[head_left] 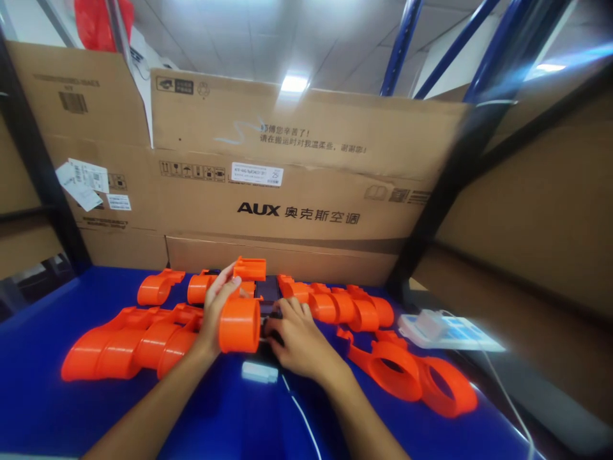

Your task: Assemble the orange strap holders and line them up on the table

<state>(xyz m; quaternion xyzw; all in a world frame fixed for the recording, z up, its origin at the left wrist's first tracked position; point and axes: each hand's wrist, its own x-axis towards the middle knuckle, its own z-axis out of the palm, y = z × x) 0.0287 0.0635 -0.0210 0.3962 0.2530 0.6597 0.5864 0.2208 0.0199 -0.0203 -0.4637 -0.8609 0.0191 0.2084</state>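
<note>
Seen from the head camera, an orange cylindrical part (239, 324) is held upright near the middle of the blue tabletop (43, 409) by the left hand (216, 314), whose fingers (228, 280) are curled around its far side and reach up towards an orange bracket (249, 268) at its top. The right hand (295, 338) is pressed against a dark piece (268, 289) just right of the cylinder; its fingers are bent, but whether anything is gripped beneath them cannot be told, since the contact is hidden.

A slip is judged possible: the cylinder is clasped from one side only, so a push from the right could tip it over towards the left row of orange parts (129, 342). The white cable (299, 412) runs beneath the right wrist and could be snagged, dragging the small white block (259, 372) lying near the hands. The far row of orange parts (345, 305) sits close behind the right hand and could be knocked by a wide movement. The orange ring pieces (421, 383) at the right lie near the tabletop's edge, beside a white power strip (445, 331).
</note>
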